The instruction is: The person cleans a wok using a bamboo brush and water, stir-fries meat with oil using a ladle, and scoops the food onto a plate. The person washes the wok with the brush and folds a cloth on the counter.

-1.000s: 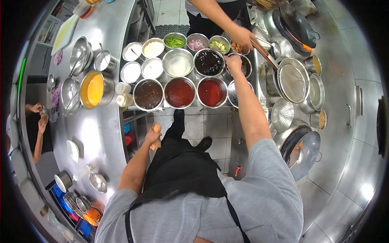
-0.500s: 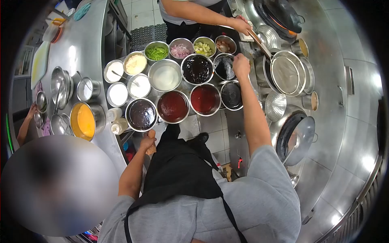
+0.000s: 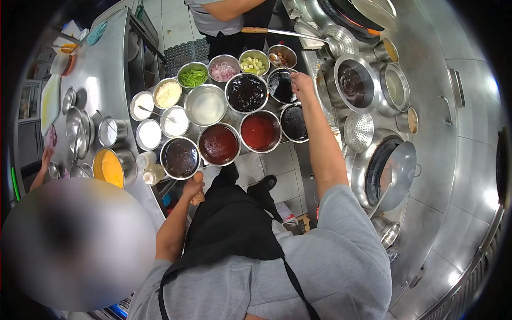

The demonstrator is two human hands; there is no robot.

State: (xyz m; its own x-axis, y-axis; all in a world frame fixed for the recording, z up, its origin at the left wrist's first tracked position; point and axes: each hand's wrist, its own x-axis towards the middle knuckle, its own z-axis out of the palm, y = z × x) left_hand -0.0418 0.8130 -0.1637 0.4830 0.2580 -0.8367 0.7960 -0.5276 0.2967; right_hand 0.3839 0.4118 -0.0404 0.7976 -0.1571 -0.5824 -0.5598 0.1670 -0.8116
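Note:
My right hand (image 3: 302,86) is closed at the right rim of a steel pot of dark sauce (image 3: 281,85); a thin handle shows by its fingers, but I cannot tell what tool it belongs to. Low on the left, my left hand (image 3: 193,188) wraps around a brown-orange, bumpy-looking item (image 3: 198,198), just below a pot of dark brown sauce (image 3: 181,158). Close to the right hand stand another dark sauce pot (image 3: 295,122), a pot of black liquid (image 3: 246,93) and a bowl with a spoon in it (image 3: 281,56). Two red sauce pots (image 3: 219,144) sit between my hands.
Bowls of green strips (image 3: 192,76), pinkish slices (image 3: 223,71) and white powder (image 3: 149,135) fill the rack. Opposite, a person (image 3: 224,16) stands near a wooden-handled ladle (image 3: 255,30). Woks (image 3: 397,173) and a wide bowl of dark liquid (image 3: 356,82) line the right. Another person's hand (image 3: 46,156) shows at left.
The view has shifted slightly. The mesh strainer held by the person opposite has left its place at the right, where the wide bowl of dark liquid now shows. My hands stay nearly in place.

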